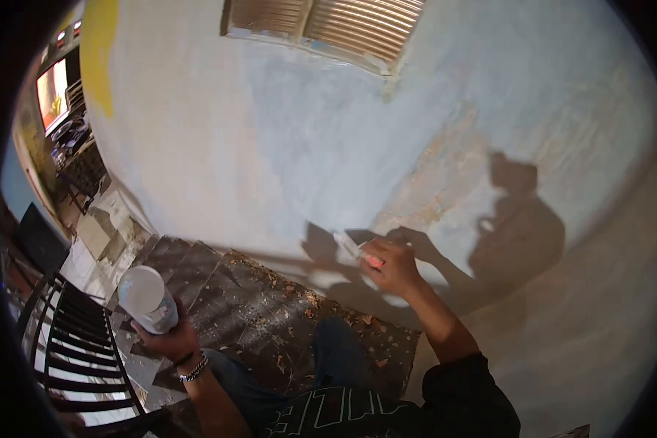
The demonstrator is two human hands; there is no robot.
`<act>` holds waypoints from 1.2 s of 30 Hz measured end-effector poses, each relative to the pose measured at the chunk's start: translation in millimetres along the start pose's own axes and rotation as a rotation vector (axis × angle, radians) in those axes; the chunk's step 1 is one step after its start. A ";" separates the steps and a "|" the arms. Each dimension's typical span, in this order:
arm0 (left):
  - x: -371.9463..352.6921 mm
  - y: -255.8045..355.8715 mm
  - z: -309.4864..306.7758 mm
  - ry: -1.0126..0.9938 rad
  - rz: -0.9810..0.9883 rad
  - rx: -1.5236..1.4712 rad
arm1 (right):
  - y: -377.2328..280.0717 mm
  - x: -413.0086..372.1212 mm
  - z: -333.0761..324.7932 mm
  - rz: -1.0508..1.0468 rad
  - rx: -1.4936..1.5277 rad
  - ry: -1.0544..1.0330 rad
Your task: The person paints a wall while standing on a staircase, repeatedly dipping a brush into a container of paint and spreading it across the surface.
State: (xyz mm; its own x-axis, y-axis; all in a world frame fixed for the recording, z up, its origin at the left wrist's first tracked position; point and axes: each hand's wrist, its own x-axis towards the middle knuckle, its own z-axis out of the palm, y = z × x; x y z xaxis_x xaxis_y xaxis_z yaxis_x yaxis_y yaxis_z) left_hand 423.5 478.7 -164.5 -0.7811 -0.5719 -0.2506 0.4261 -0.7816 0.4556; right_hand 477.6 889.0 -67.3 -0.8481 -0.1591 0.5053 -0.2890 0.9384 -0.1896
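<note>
My right hand grips a putty knife with a reddish handle. Its pale blade is pressed flat against the lower part of the wall. The wall is patchy, light blue and white, with a rough tan area of bare plaster just right of the blade. My left hand is held low at the left and wraps around a white plastic tub, seen from its round top. A bracelet sits on that wrist.
Dark floor tiles below the wall are strewn with plaster flakes. A black metal chair or railing stands at the lower left. A louvred window is high on the wall. My shadow falls on the wall at right.
</note>
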 end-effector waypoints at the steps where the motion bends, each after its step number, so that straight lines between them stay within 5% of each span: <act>1: 1.3 2.0 -1.8 -0.030 -0.069 -0.084 | 7.4 -10.1 5.1 0.018 0.028 -0.064; 4: 3.6 6.5 -5.2 -0.036 -0.077 -0.096 | 25.8 -47.2 28.5 -0.001 -0.068 -0.197; 8: 3.7 3.0 -6.2 -0.034 -0.057 -0.070 | 62.9 -66.0 39.5 -0.031 -0.280 -0.045; 12: -3.3 1.2 -1.8 -0.022 -0.073 -0.061 | 47.0 16.6 -103.7 -0.294 -0.369 0.451; 15: -6.4 -3.2 1.5 -0.021 -0.100 -0.057 | -19.4 59.8 -196.9 -0.219 -0.560 0.464; 18: -6.4 -11.4 -1.2 -0.072 -0.108 -0.062 | -38.8 72.5 -220.7 -0.510 -0.643 0.613; 24: -7.5 -20.0 4.0 -0.119 -0.125 -0.037 | -7.6 32.0 -134.0 -0.515 -0.889 0.146; 29: -6.8 -21.0 7.0 -0.071 -0.147 -0.039 | 14.9 -42.0 -36.5 -0.504 -0.420 -0.097; 32: -3.1 -25.6 3.5 -0.079 -0.174 -0.062 | 10.5 -23.7 -69.6 -0.377 -0.348 -0.009; 36: 4.7 -35.7 -1.0 -0.052 -0.197 -0.096 | -12.1 61.9 -203.4 -0.204 -0.382 0.309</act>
State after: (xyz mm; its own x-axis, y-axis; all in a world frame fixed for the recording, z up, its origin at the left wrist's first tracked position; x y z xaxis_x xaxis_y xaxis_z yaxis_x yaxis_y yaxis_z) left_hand 405.0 503.6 -182.8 -0.8750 -0.3941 -0.2812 0.3027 -0.8986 0.3177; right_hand 518.9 930.2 137.5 -0.6045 -0.3060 0.7355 -0.2026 0.9520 0.2295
